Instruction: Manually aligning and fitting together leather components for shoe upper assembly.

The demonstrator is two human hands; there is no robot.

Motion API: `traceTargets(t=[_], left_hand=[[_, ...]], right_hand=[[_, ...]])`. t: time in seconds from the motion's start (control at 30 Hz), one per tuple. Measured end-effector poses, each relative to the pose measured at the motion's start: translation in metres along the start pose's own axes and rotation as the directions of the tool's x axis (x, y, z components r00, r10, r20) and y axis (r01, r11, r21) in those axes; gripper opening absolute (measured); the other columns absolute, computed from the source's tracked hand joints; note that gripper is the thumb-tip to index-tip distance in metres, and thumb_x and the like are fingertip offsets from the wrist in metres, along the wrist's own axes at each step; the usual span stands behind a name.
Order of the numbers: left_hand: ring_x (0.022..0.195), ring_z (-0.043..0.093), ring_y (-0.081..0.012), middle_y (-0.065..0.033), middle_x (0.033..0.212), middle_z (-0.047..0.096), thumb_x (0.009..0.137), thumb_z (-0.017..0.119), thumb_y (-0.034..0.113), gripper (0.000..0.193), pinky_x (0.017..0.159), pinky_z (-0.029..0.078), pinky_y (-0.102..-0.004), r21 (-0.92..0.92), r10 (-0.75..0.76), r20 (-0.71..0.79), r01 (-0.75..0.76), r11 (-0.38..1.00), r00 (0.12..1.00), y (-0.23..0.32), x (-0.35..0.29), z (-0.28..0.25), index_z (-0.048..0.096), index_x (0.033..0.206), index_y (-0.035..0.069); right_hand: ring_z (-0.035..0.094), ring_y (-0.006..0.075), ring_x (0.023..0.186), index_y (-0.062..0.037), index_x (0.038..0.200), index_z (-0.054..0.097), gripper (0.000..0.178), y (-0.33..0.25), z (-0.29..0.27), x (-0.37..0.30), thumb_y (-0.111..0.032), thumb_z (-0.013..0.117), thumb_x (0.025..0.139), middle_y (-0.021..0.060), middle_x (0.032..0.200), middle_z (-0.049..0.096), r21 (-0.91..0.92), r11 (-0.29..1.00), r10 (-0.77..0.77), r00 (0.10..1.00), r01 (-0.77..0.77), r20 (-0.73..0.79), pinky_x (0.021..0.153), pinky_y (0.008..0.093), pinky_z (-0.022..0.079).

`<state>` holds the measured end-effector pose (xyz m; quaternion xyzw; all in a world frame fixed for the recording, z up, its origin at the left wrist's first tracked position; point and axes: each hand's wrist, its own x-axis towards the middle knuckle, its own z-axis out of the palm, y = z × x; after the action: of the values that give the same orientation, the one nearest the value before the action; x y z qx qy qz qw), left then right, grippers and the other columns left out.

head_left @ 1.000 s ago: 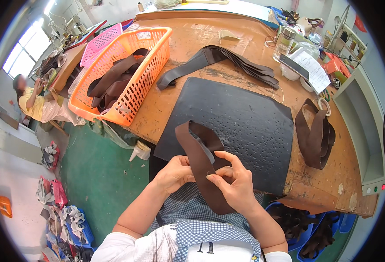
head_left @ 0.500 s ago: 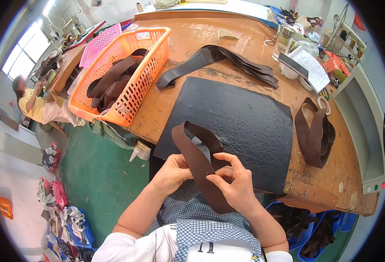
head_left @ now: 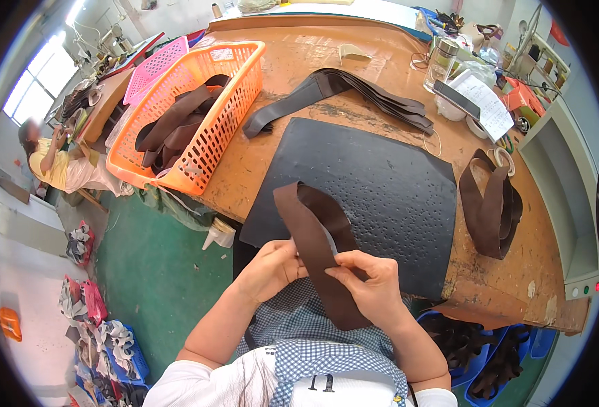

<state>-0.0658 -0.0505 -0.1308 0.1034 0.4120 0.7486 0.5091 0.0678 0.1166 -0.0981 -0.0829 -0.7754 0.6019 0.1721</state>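
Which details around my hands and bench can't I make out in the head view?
All in the head view:
- Left hand: some fingertips hidden behind the brown strip, so its grip is unclear.
- Orange basket: most of its floor is covered by dark brown strips.
- Blue bins: partly hidden under the wooden table.
- Co-worker's hands: too small to tell what they hold.

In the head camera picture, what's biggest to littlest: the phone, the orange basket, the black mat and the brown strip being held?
1. Black mat
2. Orange basket
3. Brown strip, though being near the camera may enlarge it
4. Phone
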Motion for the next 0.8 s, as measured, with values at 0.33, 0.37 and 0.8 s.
traceTargets(t=[0.33, 0.37, 0.8], left_hand=[[0.099, 0.066, -0.0152, -0.0093, 0.113, 0.069, 0.094, 0.068, 0.015, 0.030, 0.090, 0.054, -0.0320, 0.287, 0.139, 0.000, -0.133, 0.949, 0.990, 0.013, -0.001, 0.013, 0.063, 0.118, -0.002], [0.097, 0.067, -0.0155, -0.0093, 0.110, 0.070, 0.089, 0.072, 0.007, 0.031, 0.089, 0.055, -0.0319, 0.284, 0.159, -0.034, -0.143, 0.948, 0.987, 0.014, 0.000, 0.016, 0.064, 0.117, -0.002], [0.091, 0.070, -0.0179, -0.0115, 0.101, 0.073, 0.080, 0.077, -0.004, 0.026, 0.084, 0.057, -0.0318, 0.359, 0.199, -0.117, -0.145, 0.922, 0.973, 0.022, 0.003, 0.019, 0.068, 0.104, -0.005]], right_hand=[[0.070, 0.0124, 0.077, 0.0046, 0.105, 0.063, 0.021, -0.002, 0.005, -0.004, 0.004, 0.070, 0.086, 0.0114, 0.082, 0.072, -0.027, 0.998, 0.053, 0.999, -0.053, -0.009, 0.072, 0.0247, 0.056], [0.070, 0.0124, 0.077, 0.0046, 0.105, 0.063, 0.021, -0.004, 0.006, -0.004, 0.004, 0.070, 0.086, 0.0114, 0.082, 0.072, -0.027, 0.998, 0.052, 0.999, -0.052, -0.007, 0.072, 0.0247, 0.056], [0.072, 0.0139, 0.081, 0.0056, 0.110, 0.059, 0.029, -0.007, 0.003, -0.001, 0.001, 0.072, 0.085, 0.0118, 0.085, 0.074, 0.035, 0.983, 0.179, 0.984, -0.180, 0.019, 0.075, 0.0251, 0.057]])
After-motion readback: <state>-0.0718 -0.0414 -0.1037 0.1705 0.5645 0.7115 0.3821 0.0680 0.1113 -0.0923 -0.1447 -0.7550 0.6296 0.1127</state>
